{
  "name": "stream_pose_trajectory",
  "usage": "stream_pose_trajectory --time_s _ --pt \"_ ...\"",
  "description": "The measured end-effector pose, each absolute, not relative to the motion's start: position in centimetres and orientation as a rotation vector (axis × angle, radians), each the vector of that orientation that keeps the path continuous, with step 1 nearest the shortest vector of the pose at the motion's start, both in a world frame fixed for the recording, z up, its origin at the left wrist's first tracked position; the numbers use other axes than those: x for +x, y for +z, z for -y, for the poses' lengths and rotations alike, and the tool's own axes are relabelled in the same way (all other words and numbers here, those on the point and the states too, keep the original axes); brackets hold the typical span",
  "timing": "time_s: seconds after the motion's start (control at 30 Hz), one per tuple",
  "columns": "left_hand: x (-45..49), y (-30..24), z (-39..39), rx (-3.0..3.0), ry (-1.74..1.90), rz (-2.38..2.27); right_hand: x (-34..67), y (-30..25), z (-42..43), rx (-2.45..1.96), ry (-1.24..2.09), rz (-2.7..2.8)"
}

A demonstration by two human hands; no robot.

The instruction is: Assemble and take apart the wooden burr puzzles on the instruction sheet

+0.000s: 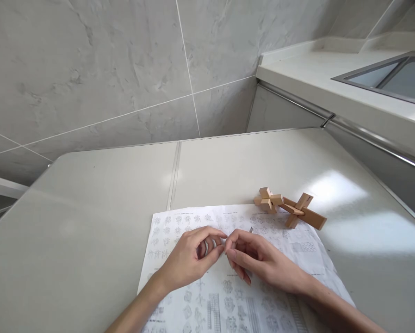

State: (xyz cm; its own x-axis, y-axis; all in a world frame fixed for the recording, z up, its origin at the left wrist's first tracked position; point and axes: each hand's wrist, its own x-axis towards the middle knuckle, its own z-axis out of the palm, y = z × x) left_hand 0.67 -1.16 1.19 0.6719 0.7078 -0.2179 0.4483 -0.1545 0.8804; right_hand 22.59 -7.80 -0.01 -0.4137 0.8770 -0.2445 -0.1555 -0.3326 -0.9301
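Observation:
My left hand (192, 253) hovers over or rests on a large printed paper sheet (212, 273), its fingers loosely curled and thumb apart from the index finger. Facing it, my right hand (254, 256) is curled too, with the thumb close to the index fingertip and the other fingers hanging loose. The fingertips of both hands nearly meet, and I see nothing held in either. Beyond my right hand stand two interlocking wooden puzzles: a compact burr puzzle (269, 200) and, against it, a puzzle of longer crossed pieces (302, 211), partly on the sheet's far edge.
The pale table (89, 222) has a seam (174, 175) running across it. Behind it rises a grey tiled wall (106, 60). To the right is a white counter (297, 69) with a framed glass panel or sink (398, 76) set in it.

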Motion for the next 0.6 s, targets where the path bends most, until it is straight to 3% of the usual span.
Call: stream_pose_trajectory --time_s 0.6 --pt "0.64 1.07 1.18 1.800 0.298 -0.928 22.54 -0.37 7.81 -1.010 1.834 1.147"
